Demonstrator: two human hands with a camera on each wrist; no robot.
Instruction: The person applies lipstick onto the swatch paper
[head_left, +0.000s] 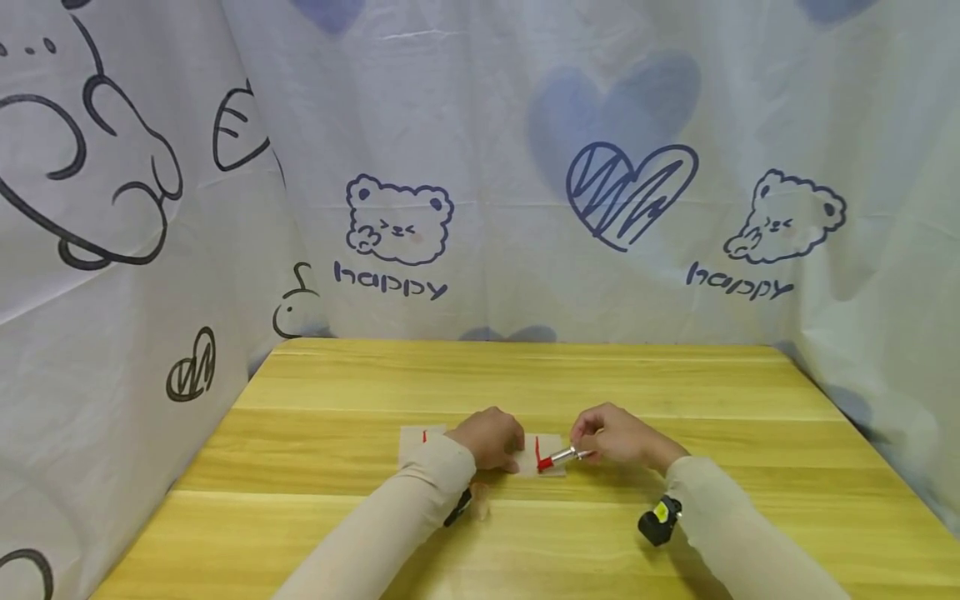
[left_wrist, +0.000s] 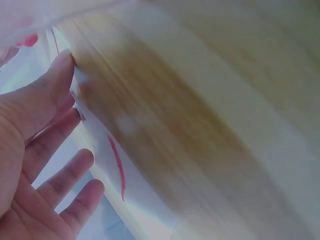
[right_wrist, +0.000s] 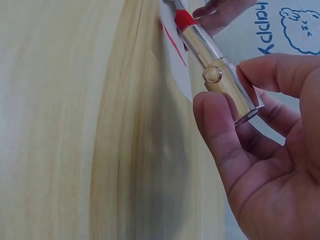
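Observation:
My right hand [head_left: 618, 435] pinches a lipstick [right_wrist: 225, 85] between thumb and fingers. Its case is shiny metal with a round emblem, and its red tip points left and down at the pale paper [head_left: 555, 442]. In the head view the tip meets the lower end of a red line [head_left: 537, 450] on that paper. Just left of it, my left hand [head_left: 491, 437] rests with its fingertips at the paper, fingers spread and slightly bent in the left wrist view. Beyond that hand, more pale paper [head_left: 409, 446] carries a short red stroke [left_wrist: 118, 167]. The part between is hidden.
A small pinkish see-through object [head_left: 482, 502] lies on the wooden table [head_left: 337, 383] beside the left wrist. Each wrist bears a black camera [head_left: 658, 521]. A white curtain [head_left: 487, 125] printed with bears and hearts hangs behind the table's far edge and at its sides.

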